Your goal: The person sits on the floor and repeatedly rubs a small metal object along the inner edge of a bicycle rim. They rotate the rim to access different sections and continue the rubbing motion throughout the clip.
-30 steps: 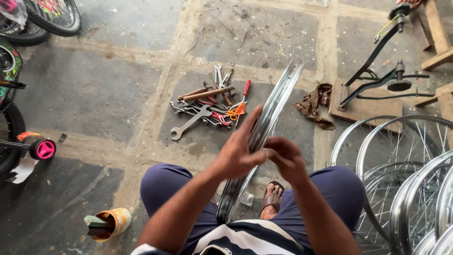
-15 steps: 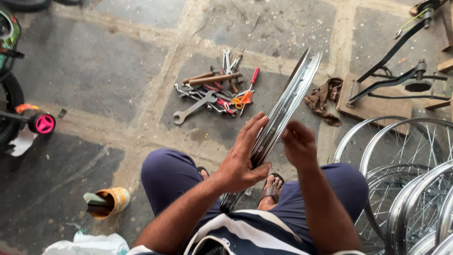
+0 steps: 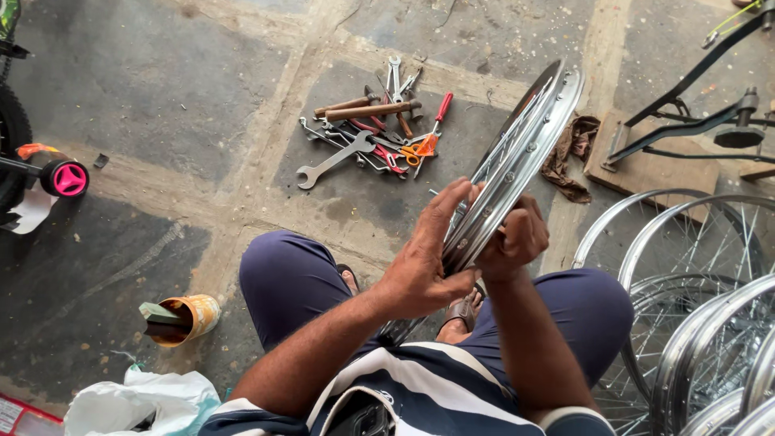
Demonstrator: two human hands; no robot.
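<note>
Both hands [image 3: 468,250] have tilted the wheel rim [image 3: 517,161] further rightward

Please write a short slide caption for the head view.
Both hands hold a chrome wheel rim above scattered tools.

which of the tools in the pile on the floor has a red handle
The screwdriver at the right edge of the tool pile; its handle is plain red, while the hammers beside it have brown wooden handles.
</note>
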